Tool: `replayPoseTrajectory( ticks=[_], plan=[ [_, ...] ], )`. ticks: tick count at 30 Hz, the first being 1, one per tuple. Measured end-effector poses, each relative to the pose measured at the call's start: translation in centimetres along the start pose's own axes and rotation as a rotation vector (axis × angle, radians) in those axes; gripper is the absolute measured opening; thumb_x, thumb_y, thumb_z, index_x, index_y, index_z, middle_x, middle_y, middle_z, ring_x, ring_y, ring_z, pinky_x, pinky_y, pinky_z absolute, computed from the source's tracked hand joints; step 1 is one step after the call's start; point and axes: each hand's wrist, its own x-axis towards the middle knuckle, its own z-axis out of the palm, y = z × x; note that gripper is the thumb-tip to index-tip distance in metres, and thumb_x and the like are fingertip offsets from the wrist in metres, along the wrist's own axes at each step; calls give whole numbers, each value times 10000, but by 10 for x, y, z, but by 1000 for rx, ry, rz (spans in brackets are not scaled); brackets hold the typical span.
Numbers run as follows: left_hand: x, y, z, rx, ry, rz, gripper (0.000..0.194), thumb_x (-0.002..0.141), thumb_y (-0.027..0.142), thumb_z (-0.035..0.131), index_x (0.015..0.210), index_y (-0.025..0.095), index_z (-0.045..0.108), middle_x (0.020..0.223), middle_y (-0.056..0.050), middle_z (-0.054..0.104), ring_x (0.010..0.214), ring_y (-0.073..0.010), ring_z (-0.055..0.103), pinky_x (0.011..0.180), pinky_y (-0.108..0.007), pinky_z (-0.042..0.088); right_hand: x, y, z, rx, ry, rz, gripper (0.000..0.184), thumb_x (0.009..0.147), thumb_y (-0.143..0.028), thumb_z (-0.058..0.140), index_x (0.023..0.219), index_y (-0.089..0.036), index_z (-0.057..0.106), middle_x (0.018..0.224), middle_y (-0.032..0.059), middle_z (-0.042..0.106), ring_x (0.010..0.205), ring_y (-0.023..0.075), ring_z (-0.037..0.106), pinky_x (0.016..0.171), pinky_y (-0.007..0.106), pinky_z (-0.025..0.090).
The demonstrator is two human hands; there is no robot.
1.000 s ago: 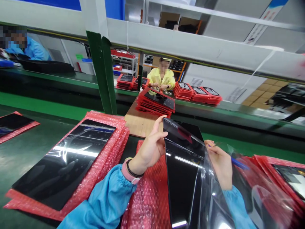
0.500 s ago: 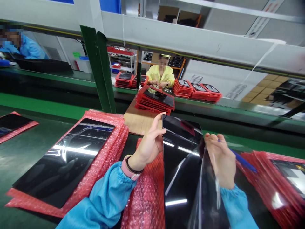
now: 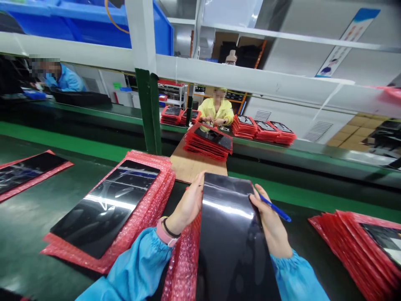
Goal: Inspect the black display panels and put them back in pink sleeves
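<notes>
A glossy black flat panel (image 3: pixel 230 234) stands tilted up in front of me, its lower end running out of view at the bottom. My left hand (image 3: pixel 188 205) grips its left edge, with the fingers behind it. My right hand (image 3: pixel 271 221) rests against its right edge and also holds a blue pen (image 3: pixel 275 207) between the fingers. Under the left forearm lies red bubble wrap (image 3: pixel 183 263). A black panel on a red bubble-wrap stack (image 3: pixel 106 205) sits to my left, and another red stack (image 3: pixel 354 246) lies to my right.
A green workbench (image 3: pixel 28 217) runs under everything, with another wrapped panel (image 3: pixel 31 171) at far left. Beyond it stand a wooden board (image 3: pixel 197 165), a red stack (image 3: pixel 208 144), a green post (image 3: pixel 148 113), and a yellow-clad co-worker (image 3: pixel 216 110) behind more stacks. A blue-sleeved co-worker (image 3: pixel 65 79) sits far left.
The clear film hanging from the panel no longer shows. The panel has come down and now stands more squarely between my hands, and the view has tilted upward.
</notes>
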Motion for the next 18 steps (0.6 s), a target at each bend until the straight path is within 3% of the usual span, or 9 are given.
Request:
replayPoseTrajectory(
  ticks=[6, 9, 13, 18],
  plan=[
    [-49, -6, -64, 288, 197, -58, 446, 788, 282, 680, 1214, 210, 571, 1354, -112, 543, 1269, -249, 472, 1011, -353, 356, -1, 48, -4, -64, -61, 21, 442, 581, -350, 827, 971, -226, 659, 1173, 35, 676, 1276, 253, 514, 1054, 367, 407],
    [-68, -12, -86, 389, 267, -129, 414, 702, 213, 706, 1106, 190, 620, 1291, -93, 573, 1220, -236, 479, 1036, -335, 312, -2, 64, -5, -92, -123, -3, 424, 624, -383, 800, 990, -232, 648, 1189, 47, 674, 1268, 262, 522, 1081, 407, 370],
    [-76, -14, -96, 356, 206, -295, 354, 597, 193, 732, 939, 130, 668, 955, -85, 671, 913, -218, 604, 874, -359, 419, 2, 78, -1, -137, -122, -72, 437, 608, -396, 804, 973, -247, 616, 1183, 73, 674, 1254, 295, 532, 1100, 465, 331],
    [-66, -7, -89, 390, 189, -344, 199, 575, 173, 727, 757, 125, 662, 707, -7, 624, 668, -127, 545, 666, -268, 376, 3, 85, 1, -160, -160, -155, 489, 675, -375, 762, 1102, -251, 559, 1252, 105, 634, 1250, 303, 533, 1097, 509, 324]
  ],
)
